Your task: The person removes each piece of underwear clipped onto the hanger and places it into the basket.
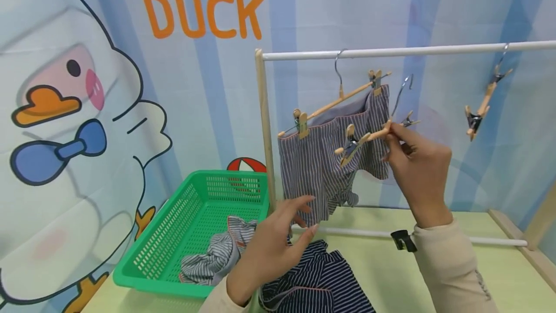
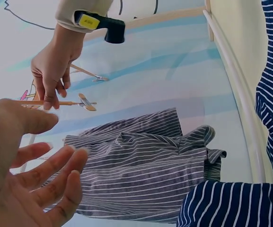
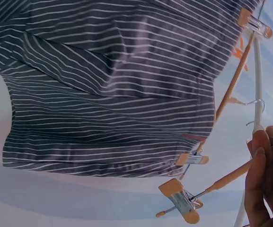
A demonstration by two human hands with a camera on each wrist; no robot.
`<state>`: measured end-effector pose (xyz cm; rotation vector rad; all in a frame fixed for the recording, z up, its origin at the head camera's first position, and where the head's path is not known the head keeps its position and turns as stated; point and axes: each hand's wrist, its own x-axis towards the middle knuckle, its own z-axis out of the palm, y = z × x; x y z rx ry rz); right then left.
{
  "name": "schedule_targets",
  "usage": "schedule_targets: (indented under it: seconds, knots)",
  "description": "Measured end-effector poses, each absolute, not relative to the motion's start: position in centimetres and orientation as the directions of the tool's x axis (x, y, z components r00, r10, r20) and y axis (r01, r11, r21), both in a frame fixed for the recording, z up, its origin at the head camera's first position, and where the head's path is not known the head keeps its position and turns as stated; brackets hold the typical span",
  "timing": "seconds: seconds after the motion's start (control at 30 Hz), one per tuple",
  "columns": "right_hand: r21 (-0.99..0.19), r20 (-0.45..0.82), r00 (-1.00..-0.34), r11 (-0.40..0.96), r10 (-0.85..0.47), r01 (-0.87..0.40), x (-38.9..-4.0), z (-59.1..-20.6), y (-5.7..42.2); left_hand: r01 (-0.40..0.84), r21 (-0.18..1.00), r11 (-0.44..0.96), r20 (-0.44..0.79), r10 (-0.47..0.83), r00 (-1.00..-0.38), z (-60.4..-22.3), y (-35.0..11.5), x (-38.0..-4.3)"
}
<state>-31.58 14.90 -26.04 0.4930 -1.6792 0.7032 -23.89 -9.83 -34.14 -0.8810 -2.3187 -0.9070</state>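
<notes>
In the head view my right hand point(image 1: 419, 168) pinches the middle of a wooden clip hanger point(image 1: 379, 134), off the rail, its metal hook pointing up. Nothing hangs from that hanger's clips. My left hand point(image 1: 278, 243) holds nothing; its fingers are spread and loosely bent, above dark navy striped clothing point(image 1: 321, 279) lying on the table. Behind the held hanger, grey striped shorts point(image 1: 310, 168) hang by the waistband from the two clips of another wooden hanger point(image 1: 334, 105) on the rail. The right wrist view shows fingers point(image 3: 259, 175) around the held hanger's bar.
A white rail point(image 1: 412, 52) on a wooden frame spans the right side, with another clip hanger point(image 1: 484, 103) on it. At left stands a green basket point(image 1: 152, 284) with light striped clothing point(image 1: 215, 255) in it. A lower white bar point(image 1: 369, 232) runs just above the table.
</notes>
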Motion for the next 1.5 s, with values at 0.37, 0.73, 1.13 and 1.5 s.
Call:
schedule_targets:
  seconds: [0.37, 0.73, 1.13, 1.5]
  knots:
    - [-0.289, 0.956, -0.246, 0.673, 0.162, -0.68, -32.5, -24.4, 15.1, 0.787, 0.304, 0.537, 0.488, 0.622, -0.613, -34.4, -10.0, -23.9]
    - [-0.322, 0.944, -0.269, 0.705, 0.191, -0.632, -33.0, -22.5, 15.5, 0.801, 0.243, 0.548, 0.41, 0.69, -0.596, -35.1, -10.4, -24.2]
    - [-0.371, 0.911, -0.364, 0.775, 0.195, -0.512, -33.6, -20.7, 15.6, 0.803, 0.183, 0.568, 0.359, 0.721, -0.592, -35.5, -10.5, -24.0]
    - [-0.4, 0.859, -0.48, 0.818, 0.177, -0.413, -33.8, -19.8, 15.9, 0.817, 0.157, 0.555, 0.338, 0.747, -0.572, -35.6, -10.5, -24.1]
